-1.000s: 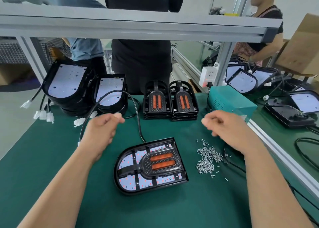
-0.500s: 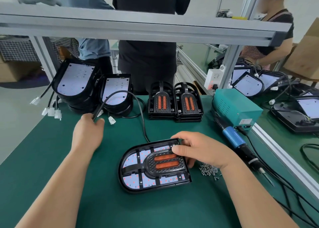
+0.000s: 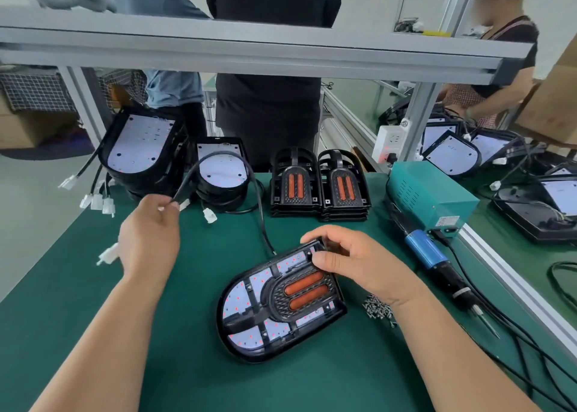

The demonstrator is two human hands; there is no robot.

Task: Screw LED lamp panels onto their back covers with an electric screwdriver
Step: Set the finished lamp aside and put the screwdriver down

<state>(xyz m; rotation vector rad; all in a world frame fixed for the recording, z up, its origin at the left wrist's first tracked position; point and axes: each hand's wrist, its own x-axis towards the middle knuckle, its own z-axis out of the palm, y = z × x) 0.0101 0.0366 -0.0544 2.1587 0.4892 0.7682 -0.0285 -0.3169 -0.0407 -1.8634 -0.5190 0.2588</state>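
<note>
The lamp assembly [image 3: 274,305] lies mid-table [image 3: 175,364], with open green mat toward the near edge. The right hand [image 3: 356,261] has its grip curled round the assembly's far corner. The left hand [image 3: 150,240] has its grip pinching the black cable [image 3: 186,184].

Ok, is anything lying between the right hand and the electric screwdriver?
Nothing visible. The right hand grips the far corner of the lamp panel; the electric screwdriver lies to its right with only bare green mat between. The screws sit nearer the person, off that path.
</note>
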